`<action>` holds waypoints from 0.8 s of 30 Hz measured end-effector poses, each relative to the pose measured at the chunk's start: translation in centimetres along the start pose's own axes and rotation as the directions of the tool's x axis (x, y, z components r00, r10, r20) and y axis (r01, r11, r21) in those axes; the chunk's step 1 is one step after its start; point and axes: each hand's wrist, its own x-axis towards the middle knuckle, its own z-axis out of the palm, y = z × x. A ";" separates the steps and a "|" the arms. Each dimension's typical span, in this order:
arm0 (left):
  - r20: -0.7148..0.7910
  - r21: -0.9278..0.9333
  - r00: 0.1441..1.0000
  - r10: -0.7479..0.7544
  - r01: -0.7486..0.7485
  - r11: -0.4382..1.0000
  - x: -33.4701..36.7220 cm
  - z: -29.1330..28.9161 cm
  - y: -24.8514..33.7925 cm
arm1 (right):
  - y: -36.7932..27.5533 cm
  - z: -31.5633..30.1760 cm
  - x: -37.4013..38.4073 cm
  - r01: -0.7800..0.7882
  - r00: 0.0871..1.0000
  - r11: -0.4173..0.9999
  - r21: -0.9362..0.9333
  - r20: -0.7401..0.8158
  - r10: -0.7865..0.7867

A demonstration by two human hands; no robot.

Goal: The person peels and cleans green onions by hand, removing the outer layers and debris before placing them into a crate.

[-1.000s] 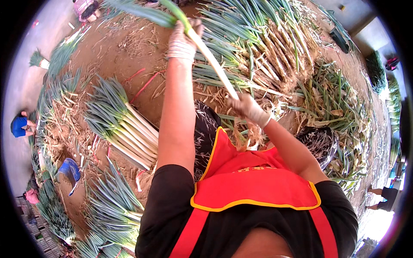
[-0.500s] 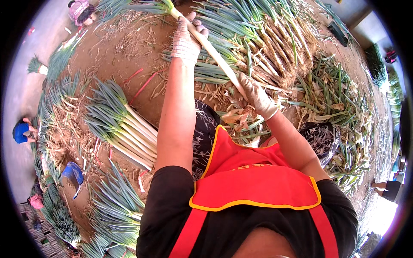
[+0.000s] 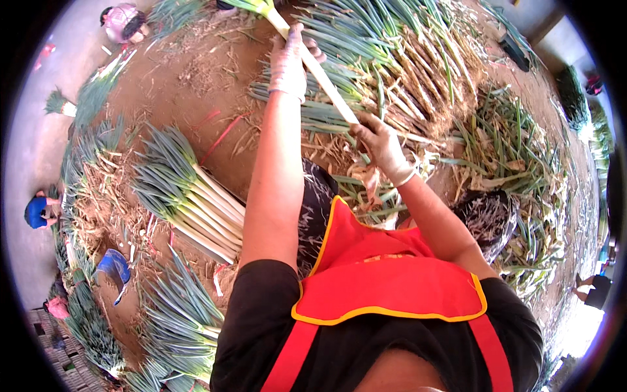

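Observation:
A long green onion (image 3: 328,87) with a clean white stalk runs slantwise between my hands, its green leaves toward the top edge. My gloved left hand (image 3: 290,64) is closed round the upper part of the stalk. Farther down, my gloved right hand (image 3: 384,145) has its fingers closed at the white lower end. Just beyond my hands lies a big heap of unpeeled green onions (image 3: 418,72) with brown, rooty stalks. Below my right hand are peeled, dry skins (image 3: 367,179). Left of my left forearm rests a row of cleaned green onions (image 3: 196,196).
Stripped leaves (image 3: 516,157) pile up on the right. Another bundle of green onions (image 3: 179,313) lies at lower left, near a blue curved object (image 3: 115,269). Red ties (image 3: 222,138) lie on the brown ground. Other people, one in pink (image 3: 124,23) and one in blue (image 3: 39,210), are at far left.
My right hand has moved a little up and left, and its grip on the stalk's lower end has shifted. My left hand still holds the upper stalk, slightly lower and to the right.

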 end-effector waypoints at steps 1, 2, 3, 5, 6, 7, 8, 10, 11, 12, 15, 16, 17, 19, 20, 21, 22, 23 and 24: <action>0.068 -0.033 0.997 0.020 -0.018 0.999 -0.2 -0.6 -0.4 | -0.6 -0.2 -0.5 0.004 0.999 0.996 -0.091 -0.039 -0.007; 0.121 -0.188 0.992 0.035 -0.012 0.982 0.3 -1.7 -0.3 | -0.5 -0.2 -0.7 0.041 0.997 0.997 -0.069 -0.064 -0.045; 0.098 -0.262 0.995 -0.002 0.028 0.965 1.1 -2.2 -0.2 | 0.1 -0.6 -0.6 0.074 0.992 0.996 -0.053 -0.101 -0.079; -0.059 -0.285 0.998 0.000 -0.017 0.958 1.7 -3.2 0.5 | 1.0 -1.1 -1.3 0.100 0.988 0.995 0.010 -0.119 -0.098; -0.033 -0.278 0.999 0.038 -0.045 0.959 2.0 -4.8 0.4 | 2.7 -1.8 -1.4 0.009 0.995 0.996 0.091 -0.099 0.000; -0.085 -0.333 0.996 -0.001 -0.027 0.943 2.0 -6.2 0.5 | 4.2 -2.2 -1.6 -0.093 0.992 0.982 0.167 -0.065 0.105; -0.109 -0.299 0.994 -0.008 -0.025 0.954 2.0 -7.2 0.6 | 4.3 -2.2 -2.0 -0.118 0.990 0.979 0.164 -0.056 0.129; -0.082 -0.281 0.995 -0.049 0.024 0.959 2.0 -6.3 0.7 | 7.3 -4.1 -1.0 0.241 0.969 0.922 -0.302 0.015 -0.248; -0.045 -0.292 0.995 -0.087 0.070 0.954 1.5 -5.0 0.9 | 6.2 -4.4 -0.8 0.234 0.972 0.902 -0.363 0.051 -0.231; 0.004 -0.300 0.992 -0.124 0.119 0.947 1.0 -3.4 1.0 | 4.7 -4.8 -0.7 0.233 0.972 0.876 -0.423 0.082 -0.219; 0.109 -0.273 0.973 -0.203 0.226 0.935 -0.6 -0.8 0.1 | -1.6 -2.9 2.6 0.067 0.996 0.997 -0.041 -0.049 -0.069; 0.145 -0.243 0.968 -0.206 0.236 0.941 -1.1 -0.4 -0.6 | -4.3 -2.0 3.3 0.121 0.992 0.993 0.017 -0.029 -0.120; 0.193 -0.219 0.950 -0.246 0.286 0.933 -1.3 0.1 -1.1 | -6.2 -1.5 4.3 0.173 0.985 0.982 0.073 -0.019 -0.172; 0.268 -0.246 0.935 -0.232 0.299 0.922 -2.0 2.2 -1.5 | -7.6 -1.1 7.4 0.411 0.908 0.912 0.002 -0.088 -0.409; 0.281 -0.245 0.928 -0.245 0.316 0.916 -2.0 1.9 -1.9 | -8.6 -0.5 8.3 0.392 0.919 0.919 0.041 -0.048 -0.390; 0.294 -0.189 0.904 -0.311 0.373 0.908 -2.5 2.6 -1.4 | -9.2 -0.6 9.2 0.370 0.929 0.926 0.074 -0.015 -0.370; 0.280 -0.189 0.914 -0.292 0.351 0.917 -2.1 2.5 -1.9 | -9.3 -0.9 10.2 0.331 0.944 0.940 0.080 -0.011 -0.331; 0.265 -0.192 0.925 -0.274 0.329 0.925 -1.9 2.5 -2.1 | -10.3 -1.0 9.9 0.306 0.951 0.949 0.073 0.017 -0.308; 0.245 -0.185 0.938 -0.245 0.293 0.938 -1.8 2.5 -2.3 | -10.1 -1.2 10.2 0.284 0.957 0.957 0.051 0.045 -0.286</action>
